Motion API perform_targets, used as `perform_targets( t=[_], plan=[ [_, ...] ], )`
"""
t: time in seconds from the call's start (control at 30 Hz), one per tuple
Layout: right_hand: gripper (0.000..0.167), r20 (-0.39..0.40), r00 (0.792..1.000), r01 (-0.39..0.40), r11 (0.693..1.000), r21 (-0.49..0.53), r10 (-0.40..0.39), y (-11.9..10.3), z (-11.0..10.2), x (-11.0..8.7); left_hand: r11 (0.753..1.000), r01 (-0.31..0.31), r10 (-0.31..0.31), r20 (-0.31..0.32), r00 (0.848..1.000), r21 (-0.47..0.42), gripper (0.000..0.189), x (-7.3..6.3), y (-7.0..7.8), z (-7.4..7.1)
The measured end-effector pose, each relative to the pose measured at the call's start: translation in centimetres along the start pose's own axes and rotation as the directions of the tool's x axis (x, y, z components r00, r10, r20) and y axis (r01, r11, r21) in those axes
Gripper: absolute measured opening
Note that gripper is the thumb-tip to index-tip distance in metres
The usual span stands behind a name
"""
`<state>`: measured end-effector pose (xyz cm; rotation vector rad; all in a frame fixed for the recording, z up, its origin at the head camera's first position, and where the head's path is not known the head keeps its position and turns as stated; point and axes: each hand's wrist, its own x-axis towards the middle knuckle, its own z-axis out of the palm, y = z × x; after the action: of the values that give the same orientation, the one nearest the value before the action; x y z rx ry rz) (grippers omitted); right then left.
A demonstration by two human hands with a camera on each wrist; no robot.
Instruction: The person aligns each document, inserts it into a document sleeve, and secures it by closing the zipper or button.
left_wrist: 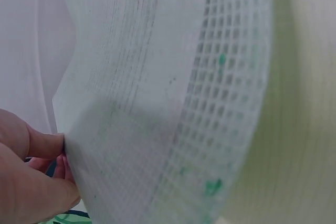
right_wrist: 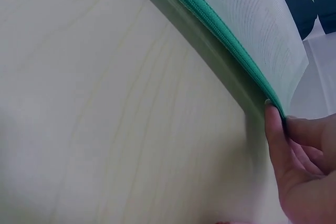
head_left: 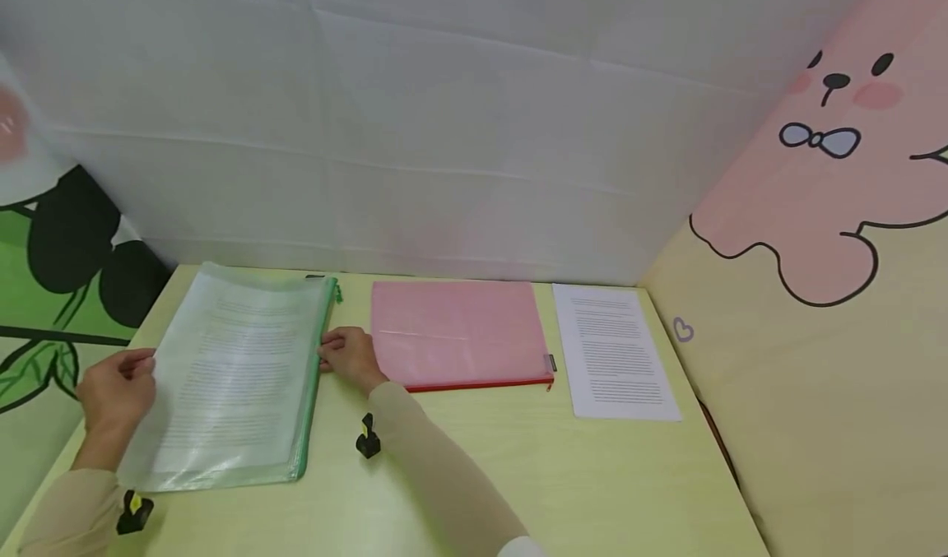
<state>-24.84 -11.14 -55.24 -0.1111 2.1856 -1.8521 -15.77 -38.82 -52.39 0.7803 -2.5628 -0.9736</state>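
Observation:
A translucent mesh zipper pouch (head_left: 237, 376) with a green zipper edge (right_wrist: 220, 30) sits at the left of the table, a printed sheet showing through it. My left hand (head_left: 117, 392) pinches its left edge between thumb and fingers; in the left wrist view the mesh (left_wrist: 226, 77) bows up beside the fingertips. On the opposite side my right hand (head_left: 351, 357) pinches the green zippered edge, thumb on one face and a finger on the other. In the right wrist view that edge stands raised off the tabletop, its shadow beneath.
Right of the hands lies a pink pouch (head_left: 459, 331) with a red zipper along its near edge. Farther right, a printed paper sheet (head_left: 618, 351) lies flat. A white backdrop (head_left: 444, 129) rises behind the table (head_left: 592, 483), with a printed wall (head_left: 807, 359) along the right.

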Motion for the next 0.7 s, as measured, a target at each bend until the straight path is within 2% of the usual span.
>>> perform_targets(
  t=[0.27, 0.43, 0.6, 0.7],
  plan=[
    [0.014, -0.001, 1.0, -0.006, 0.998, -0.065, 0.006, -0.5, 1.0, 0.1, 0.998, 0.062, -0.061, 0.004, 0.998, -0.013, 0.031, 0.2, -0.9, -0.2],
    [0.019, -0.005, 1.0, -0.011, 0.981, -0.192, 0.011, -0.4, 1.2, 0.1, 0.998, 0.063, -0.063, 0.01, 0.998, -0.003, 0.032, 0.5, -1.8, -0.1],
    [0.023, 0.031, 0.999, -0.001, 0.963, -0.27, 0.01, -0.6, 0.9, -0.2, 0.998, 0.044, -0.047, 0.066, 0.997, 0.043, 0.037, 0.7, -2.4, -0.2],
    [0.024, 0.074, 0.997, 0.018, 0.952, -0.306, 0.005, -0.8, 0.5, -0.3, 0.997, 0.053, -0.059, 0.101, 0.993, 0.058, 0.04, 0.7, -2.5, -0.3]
  ],
)
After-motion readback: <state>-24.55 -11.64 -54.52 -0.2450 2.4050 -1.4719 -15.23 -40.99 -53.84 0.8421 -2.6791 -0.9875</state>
